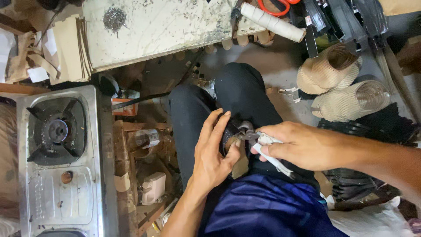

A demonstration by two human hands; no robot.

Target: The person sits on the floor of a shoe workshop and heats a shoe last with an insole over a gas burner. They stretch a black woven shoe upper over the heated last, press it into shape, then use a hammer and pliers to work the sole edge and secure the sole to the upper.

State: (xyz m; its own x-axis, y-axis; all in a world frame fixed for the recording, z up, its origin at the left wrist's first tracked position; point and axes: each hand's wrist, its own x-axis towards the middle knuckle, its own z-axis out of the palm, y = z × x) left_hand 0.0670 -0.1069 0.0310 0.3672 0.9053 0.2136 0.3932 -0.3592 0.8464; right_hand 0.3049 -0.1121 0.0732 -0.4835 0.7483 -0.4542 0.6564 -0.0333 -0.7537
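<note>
Dark shoe [230, 131] on the lap looks stiff, light; left hand [212, 153] clasps its side, the firmest hold. Right hand [302, 147] grips white-handled pliers [263, 142] pinching its edge.

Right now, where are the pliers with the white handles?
In the head view, the pliers are in the right hand, just right of centre over the lap, their nose meeting the dark shoe piece that the left hand steadies.
</note>
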